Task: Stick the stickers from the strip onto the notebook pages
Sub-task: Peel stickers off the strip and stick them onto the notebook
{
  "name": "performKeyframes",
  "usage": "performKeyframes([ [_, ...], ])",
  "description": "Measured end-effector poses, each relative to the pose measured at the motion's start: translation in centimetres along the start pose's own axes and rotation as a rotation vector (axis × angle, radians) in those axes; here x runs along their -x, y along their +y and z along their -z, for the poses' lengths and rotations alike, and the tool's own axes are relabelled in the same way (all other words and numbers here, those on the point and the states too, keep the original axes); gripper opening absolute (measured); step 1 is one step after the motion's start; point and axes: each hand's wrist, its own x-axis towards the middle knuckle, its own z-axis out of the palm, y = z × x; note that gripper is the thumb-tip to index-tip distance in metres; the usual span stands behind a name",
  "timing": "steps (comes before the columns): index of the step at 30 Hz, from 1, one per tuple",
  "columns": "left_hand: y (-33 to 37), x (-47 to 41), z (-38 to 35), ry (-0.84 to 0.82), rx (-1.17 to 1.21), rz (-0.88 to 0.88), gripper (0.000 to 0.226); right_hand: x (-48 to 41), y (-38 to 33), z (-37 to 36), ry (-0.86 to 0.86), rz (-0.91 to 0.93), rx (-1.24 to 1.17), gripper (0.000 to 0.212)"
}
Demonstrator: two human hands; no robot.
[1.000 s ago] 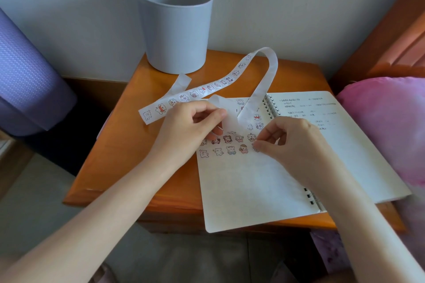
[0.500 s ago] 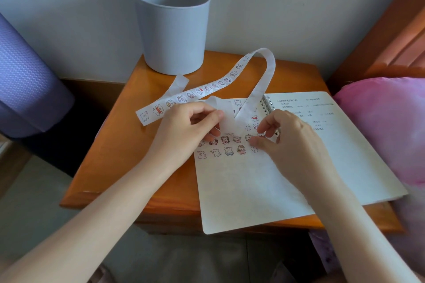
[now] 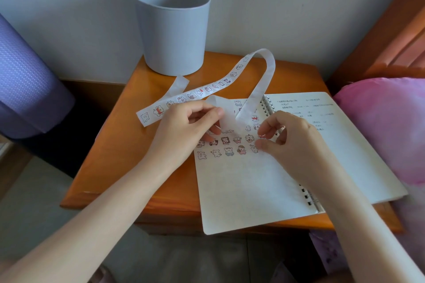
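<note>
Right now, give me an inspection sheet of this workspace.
Surface: small wooden table, set against a pale wall.
Job's things: open spiral notebook, its left page overhanging the front edge of the table and holding rows of stuck stickers; long sticker strip looping up from the table and down onto the notebook.
Clutter: grey bin at the back of the table.
Grippers: left hand pinches the strip; right hand has its fingertips at the right end of the sticker rows, with no clear view of what they hold.
Cables: nothing seen.
Surroundings: rolled purple mat at left, pink bedding and a wooden bed frame at right.
</note>
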Motion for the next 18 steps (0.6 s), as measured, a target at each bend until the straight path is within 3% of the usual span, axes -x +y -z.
performKeyframes([
  [5,0.2,0.1,-0.1,0.017,0.024,-0.026,0.016,0.0,-1.3,-0.3,0.118,0.111,-0.199,0.007],
  [11,0.5,0.2,0.0,0.028,0.080,-0.081,0.018,0.1,-2.0,-1.1,0.149,0.242,-0.210,0.015],
  [18,1.0,0.5,0.1,-0.039,0.122,-0.098,0.018,-0.1,-2.1,-0.7,0.195,0.194,-0.456,0.018],
])
